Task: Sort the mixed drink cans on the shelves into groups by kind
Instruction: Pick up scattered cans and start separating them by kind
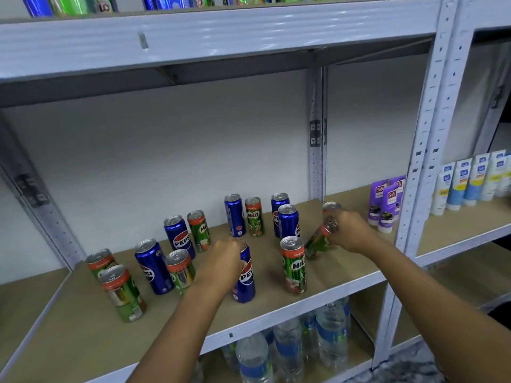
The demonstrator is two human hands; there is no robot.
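Blue Pepsi cans and green Milo cans stand mixed on the brown middle shelf point(83, 335). My left hand point(221, 261) grips the top of an upright Pepsi can point(246, 280) near the shelf's front. My right hand point(348, 230) holds a tilted Milo can point(318, 244) by its upper part, its base lifted at the shelf's right. Behind that hand the top of another Milo can point(331, 206) shows. An upright Milo can point(294, 266) stands between my hands. Further Pepsi cans point(153, 268) and Milo cans point(123, 294) stand to the left.
The shelf above carries more blue and green cans point(69, 5). Water bottles point(287, 352) fill the shelf below. Purple tubes point(385, 203) stand at the far right of the middle shelf, past a white upright post point(414, 172). White and blue tubes point(467, 181) line the neighbouring rack.
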